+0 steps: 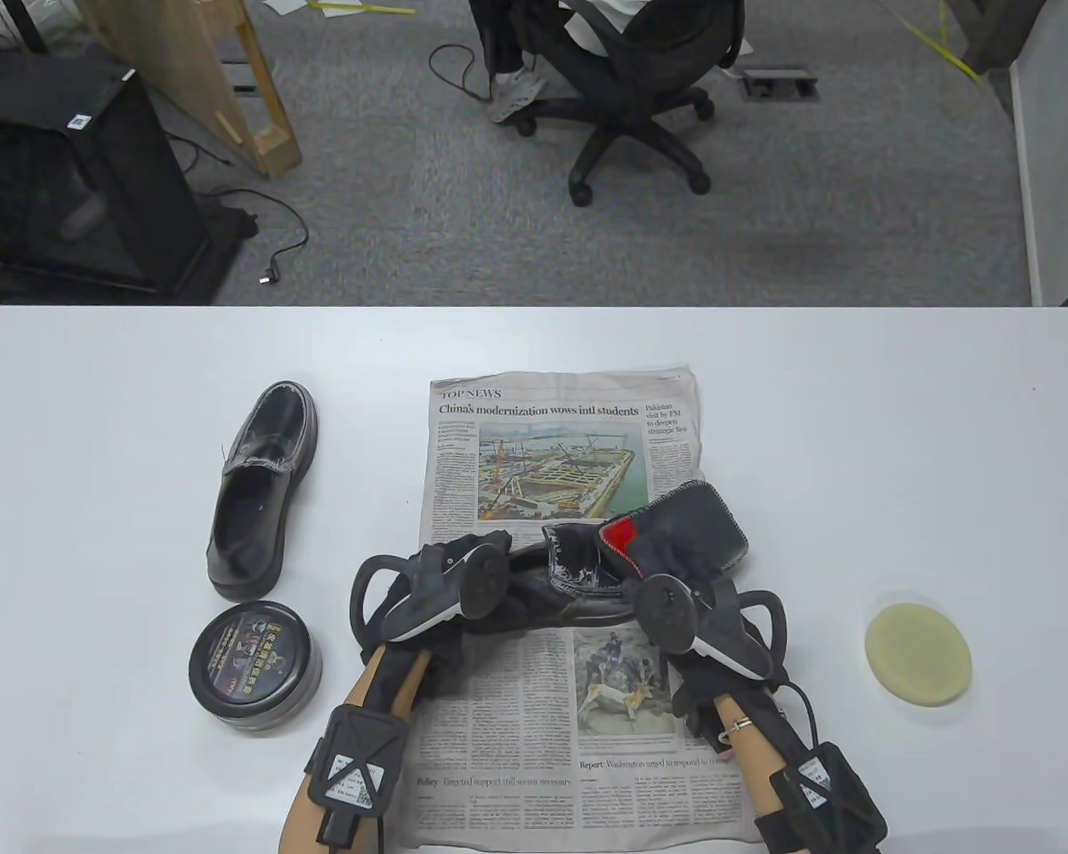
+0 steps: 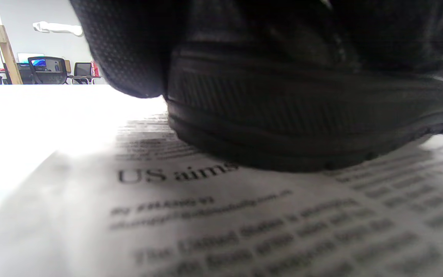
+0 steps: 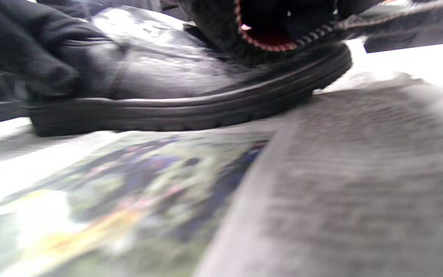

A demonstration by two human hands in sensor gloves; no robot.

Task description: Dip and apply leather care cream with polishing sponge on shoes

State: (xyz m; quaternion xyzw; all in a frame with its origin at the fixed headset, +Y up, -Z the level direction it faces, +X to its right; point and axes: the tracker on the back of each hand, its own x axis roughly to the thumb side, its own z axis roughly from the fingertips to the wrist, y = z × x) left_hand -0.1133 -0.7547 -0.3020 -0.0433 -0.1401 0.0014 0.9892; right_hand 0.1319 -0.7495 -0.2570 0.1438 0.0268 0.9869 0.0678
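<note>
Underneath, glossy black shoe (image 3: 175,77) with ridged sole on newspaper (image 1: 498,712).

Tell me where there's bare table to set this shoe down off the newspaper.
Bare table lies right of the newspaper, between it and the yellow sponge, and along the far edge behind the paper. Left is crowded: the second shoe and the cream tin sit close together there. Both hands, left hand and right hand, fill the paper's middle with the shoe.

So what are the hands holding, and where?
Left hand grips the shoe on the newspaper at one end; right hand holds a polishing mitt against it.
</note>
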